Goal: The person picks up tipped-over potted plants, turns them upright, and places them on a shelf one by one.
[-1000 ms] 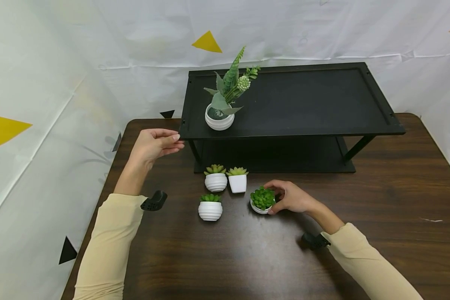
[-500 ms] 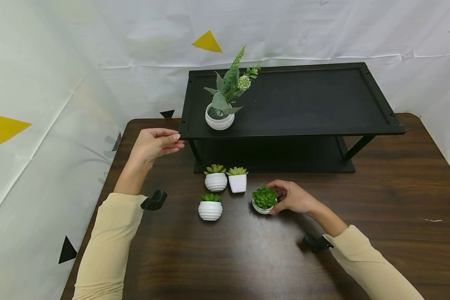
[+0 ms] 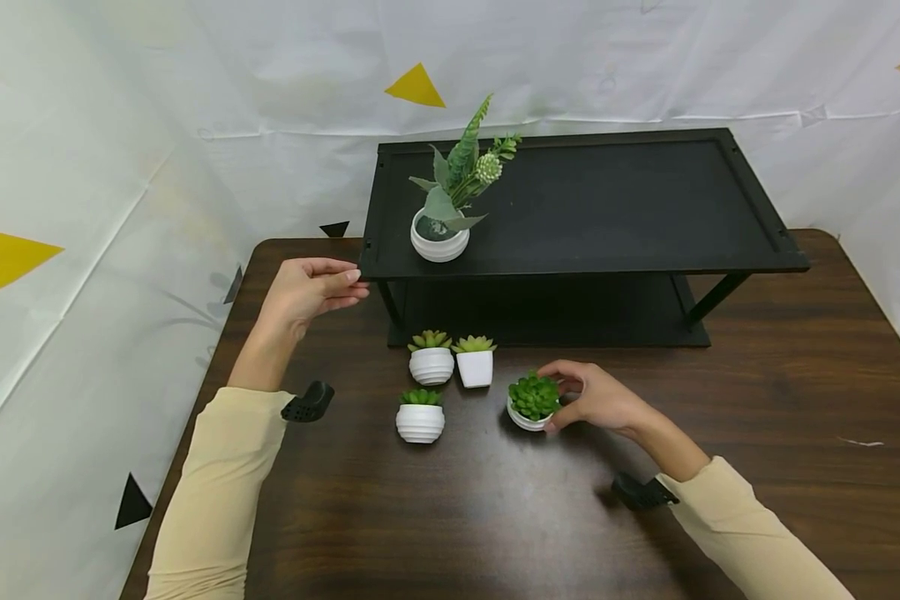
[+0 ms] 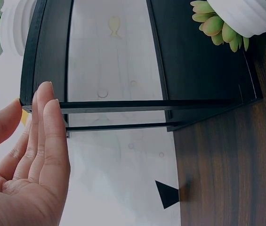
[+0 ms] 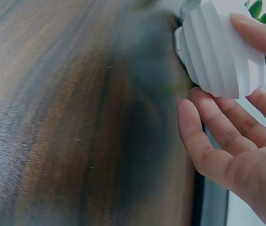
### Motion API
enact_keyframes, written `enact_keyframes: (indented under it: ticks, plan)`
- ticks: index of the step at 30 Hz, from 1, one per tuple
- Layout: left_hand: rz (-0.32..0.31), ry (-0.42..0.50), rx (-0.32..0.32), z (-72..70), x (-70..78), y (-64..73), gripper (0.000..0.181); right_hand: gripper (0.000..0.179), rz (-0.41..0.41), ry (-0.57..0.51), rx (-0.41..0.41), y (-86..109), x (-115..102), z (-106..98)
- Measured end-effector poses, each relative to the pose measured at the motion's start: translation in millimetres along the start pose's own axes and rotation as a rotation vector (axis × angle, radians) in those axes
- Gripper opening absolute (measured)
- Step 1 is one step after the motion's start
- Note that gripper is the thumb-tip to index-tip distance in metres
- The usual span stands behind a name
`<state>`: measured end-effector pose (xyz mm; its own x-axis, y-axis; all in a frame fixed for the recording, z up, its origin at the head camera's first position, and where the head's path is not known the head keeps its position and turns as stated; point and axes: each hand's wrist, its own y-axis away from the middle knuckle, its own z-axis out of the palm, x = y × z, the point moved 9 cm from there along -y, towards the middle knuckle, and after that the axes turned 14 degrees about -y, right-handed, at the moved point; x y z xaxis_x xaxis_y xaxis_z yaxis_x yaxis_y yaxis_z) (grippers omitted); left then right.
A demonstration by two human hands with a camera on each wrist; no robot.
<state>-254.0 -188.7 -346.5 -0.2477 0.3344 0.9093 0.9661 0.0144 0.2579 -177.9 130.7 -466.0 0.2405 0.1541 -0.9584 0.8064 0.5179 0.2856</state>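
Note:
My left hand (image 3: 303, 292) pinches the front left corner of a black two-tier shelf (image 3: 607, 204), thumb on one face of the upper board and straight fingers (image 4: 52, 136) on the other. In my right hand (image 3: 596, 400) is a bright green succulent (image 3: 535, 395) in a white ribbed pot (image 5: 217, 52), gripped by the pot's side between thumb and fingers. A blurred reflection lies apart from the pot in the right wrist view, so it seems slightly raised off the table. A leafy plant in a round white pot (image 3: 440, 242) stands on the upper board's left end.
Left of the held succulent, a square white pot (image 3: 476, 368) and a round ribbed pot (image 3: 431, 367) stand side by side before the shelf. Another ribbed pot (image 3: 420, 423) sits nearer me. The brown wooden table (image 3: 495, 525) meets white sheeting (image 3: 285, 75) behind and leftward.
My right hand and the held succulent have shifted slightly to the right. The left hand keeps its place on the shelf corner, and the other pots stand where they were.

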Motion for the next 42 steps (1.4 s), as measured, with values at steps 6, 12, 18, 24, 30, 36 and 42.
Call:
enact_keyframes:
  ticks: [6, 12, 18, 24, 30, 36, 42]
  plan:
    - [-0.001, 0.002, -0.005, 0.2, -0.1, 0.0, 0.026, 0.065, -0.034, 0.018, -0.009, 8.6, -18, -1]
    - [0.001, 0.01, -0.004, 0.0, 0.5, 0.3, 0.025, 0.063, -0.07, 0.051, -0.013, 14.5, -35, -2]
    - [0.011, 0.015, -0.027, 1.0, 1.0, 0.1, 0.026, 0.065, -0.06, 0.066, -0.016, 18.8, -46, -3]
    - [0.004, 0.022, -0.028, 0.9, 1.5, 1.6, 0.026, 0.066, -0.053, 0.051, -0.017, 21.7, -60, -6]
    - [0.01, 0.002, -0.044, 2.1, 2.6, 2.0, 0.031, 0.067, -0.059, 0.057, -0.015, 23.7, -78, -7]
    - [0.013, 0.002, -0.043, 2.6, 3.1, 2.0, 0.031, 0.067, -0.059, 0.061, -0.005, 23.7, -96, -8]
    - [0.014, -0.006, -0.043, 2.4, 2.8, 1.3, 0.031, 0.066, -0.06, 0.076, 0.015, 26.6, -115, -12]
